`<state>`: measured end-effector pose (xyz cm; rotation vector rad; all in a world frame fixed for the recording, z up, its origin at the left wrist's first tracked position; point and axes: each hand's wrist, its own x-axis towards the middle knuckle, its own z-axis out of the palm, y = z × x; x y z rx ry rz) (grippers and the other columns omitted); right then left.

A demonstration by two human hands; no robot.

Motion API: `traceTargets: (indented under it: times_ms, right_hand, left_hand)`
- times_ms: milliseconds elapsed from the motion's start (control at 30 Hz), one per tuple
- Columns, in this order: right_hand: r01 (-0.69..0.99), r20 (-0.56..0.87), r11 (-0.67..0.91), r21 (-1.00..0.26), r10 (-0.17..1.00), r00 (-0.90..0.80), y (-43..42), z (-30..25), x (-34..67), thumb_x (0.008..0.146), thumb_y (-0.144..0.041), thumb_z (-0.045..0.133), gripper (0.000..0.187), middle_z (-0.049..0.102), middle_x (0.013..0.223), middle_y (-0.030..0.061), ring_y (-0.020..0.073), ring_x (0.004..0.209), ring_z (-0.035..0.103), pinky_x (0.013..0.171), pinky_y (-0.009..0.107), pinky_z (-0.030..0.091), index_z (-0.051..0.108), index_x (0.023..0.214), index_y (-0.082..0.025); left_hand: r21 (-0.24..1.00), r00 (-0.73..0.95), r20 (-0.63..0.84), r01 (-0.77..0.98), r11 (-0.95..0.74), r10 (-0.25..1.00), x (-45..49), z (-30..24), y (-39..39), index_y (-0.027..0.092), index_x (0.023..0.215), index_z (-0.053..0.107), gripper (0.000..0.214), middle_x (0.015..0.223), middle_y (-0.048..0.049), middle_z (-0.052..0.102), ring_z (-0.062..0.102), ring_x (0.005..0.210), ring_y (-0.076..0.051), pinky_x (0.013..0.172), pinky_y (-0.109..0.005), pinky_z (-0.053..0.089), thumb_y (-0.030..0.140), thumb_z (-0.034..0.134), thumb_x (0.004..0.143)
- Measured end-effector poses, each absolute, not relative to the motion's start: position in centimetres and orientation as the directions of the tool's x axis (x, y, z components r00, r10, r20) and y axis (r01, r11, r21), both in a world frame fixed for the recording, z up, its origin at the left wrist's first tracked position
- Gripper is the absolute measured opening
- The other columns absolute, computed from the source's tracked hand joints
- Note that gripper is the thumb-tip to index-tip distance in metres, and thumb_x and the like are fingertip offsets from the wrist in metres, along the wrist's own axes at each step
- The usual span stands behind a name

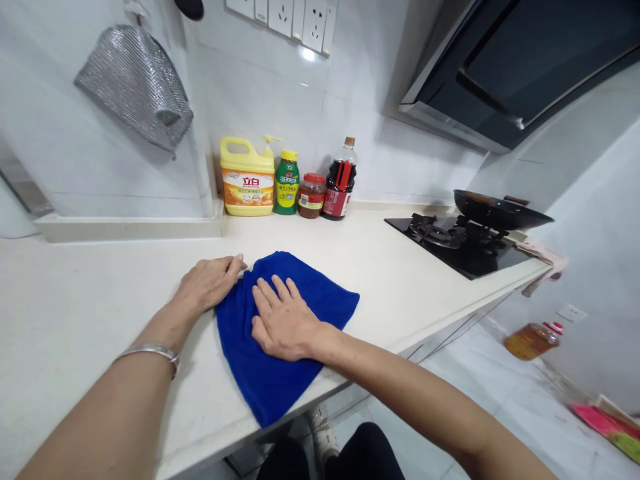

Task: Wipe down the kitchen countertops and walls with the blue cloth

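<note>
A blue cloth (310,300) lies spread on the white countertop (90,293), one corner hanging over the front edge. My right hand (283,320) rests flat on the middle of the cloth, fingers stretched out and slightly apart. My left hand (210,281) lies at the cloth's left edge, fingers together and curled over the hem, thumb toward the cloth's top corner. A silver bracelet (150,352) circles my left wrist.
Against the back wall stand a yellow detergent bottle (247,179), a green bottle (287,181), a red-lidded jar (311,196) and a dark sauce bottle (341,180). A gas hob (450,243) with a black wok (497,212) sits right. An oil bottle (533,339) stands on the floor.
</note>
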<state>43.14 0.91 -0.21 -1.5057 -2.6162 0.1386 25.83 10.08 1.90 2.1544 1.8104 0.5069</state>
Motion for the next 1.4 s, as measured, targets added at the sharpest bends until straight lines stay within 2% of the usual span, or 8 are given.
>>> traceTargets:
  times_ms: [200,367,600,867,967,1100,1267,1400]
  right_hand:
    - [0.791,0.09,0.573,-0.213,0.818,-0.569,0.5,-0.2,44.7,0.103,-0.044,0.037,0.07,0.024,0.171,0.0154,0.0357,0.159,0.014,0.131,0.055,0.012,0.031,0.161,-0.005]
    - [0.852,0.082,0.454,-0.26,0.89,-0.449,2.8,-0.4,48.0,0.103,-0.049,0.037,0.068,0.029,0.17,0.0075,0.0292,0.159,0.019,0.131,0.048,0.016,0.036,0.161,-0.015]
    - [0.966,0.113,0.228,-0.12,0.97,-0.215,2.8,-1.4,54.1,0.104,-0.049,0.031,0.066,0.033,0.168,0.0082,0.0296,0.157,0.025,0.129,0.047,0.023,0.037,0.161,-0.014]
    - [0.942,0.16,0.336,0.005,0.929,-0.333,1.7,-0.2,60.3,0.106,-0.05,0.03,0.063,0.049,0.159,0.0106,0.0283,0.143,0.049,0.122,0.047,0.036,0.046,0.156,-0.015]
    - [0.918,0.153,0.395,-0.008,0.908,-0.39,2.4,0.0,59.9,0.106,-0.049,0.032,0.063,0.036,0.167,0.0083,0.0273,0.153,0.035,0.126,0.048,0.028,0.038,0.161,-0.019]
    - [0.915,0.021,0.397,-0.078,0.918,-0.396,2.7,-0.4,57.8,0.108,-0.044,0.024,0.058,0.023,0.172,0.0001,0.0261,0.161,0.013,0.13,0.052,0.015,0.031,0.164,-0.027]
    - [0.975,-0.012,0.208,-0.084,0.978,-0.209,0.5,-0.3,53.4,0.108,-0.045,0.028,0.062,0.019,0.173,0.0052,0.0341,0.16,0.009,0.13,0.056,0.01,0.026,0.165,-0.02]
    - [0.959,0.041,0.253,-0.132,0.967,-0.25,-2.3,-0.4,47.6,0.107,-0.048,0.03,0.066,0.019,0.172,0.011,0.0413,0.159,0.008,0.128,0.064,0.01,0.028,0.164,-0.015]
  left_hand:
    - [0.439,0.118,0.069,0.888,-0.136,0.991,24.9,1.7,10.5,0.025,0.117,0.074,0.066,0.1,-0.0089,0.079,0.069,0.11,-0.032,0.105,-0.046,0.048,0.055,0.02,0.091]
    - [0.405,0.106,0.067,0.906,-0.124,0.992,25.4,1.9,10.0,0.027,0.115,0.075,0.067,0.101,-0.0092,0.078,0.067,0.111,-0.035,0.103,-0.047,0.049,0.055,0.02,0.09]
    - [0.39,0.13,0.091,0.908,-0.155,0.987,25.2,1.9,9.2,0.026,0.117,0.074,0.06,0.125,-0.0074,0.074,0.064,0.12,-0.033,0.105,-0.046,0.049,0.044,0.022,0.09]
    - [0.369,0.131,0.1,0.916,-0.159,0.986,25.5,1.7,9.5,0.027,0.118,0.072,0.058,0.129,-0.0121,0.071,0.063,0.121,-0.037,0.103,-0.052,0.05,0.044,0.022,0.092]
    - [0.356,0.112,0.091,0.924,-0.138,0.99,25.6,1.8,9.5,0.025,0.12,0.071,0.058,0.126,-0.0146,0.072,0.063,0.121,-0.037,0.102,-0.052,0.051,0.042,0.023,0.093]
    - [0.347,0.115,0.086,0.928,-0.137,0.99,25.7,1.9,9.4,0.024,0.122,0.07,0.057,0.127,-0.0165,0.07,0.062,0.122,-0.039,0.102,-0.053,0.05,0.041,0.024,0.093]
    - [0.363,0.141,0.077,0.918,-0.16,0.987,25.5,2.1,9.2,0.023,0.124,0.068,0.057,0.13,-0.0192,0.068,0.061,0.123,-0.04,0.103,-0.054,0.048,0.043,0.024,0.094]
    - [0.36,0.145,0.065,0.919,-0.158,0.987,25.4,1.9,9.6,0.022,0.125,0.067,0.06,0.132,-0.0208,0.066,0.06,0.124,-0.043,0.105,-0.056,0.046,0.048,0.023,0.093]
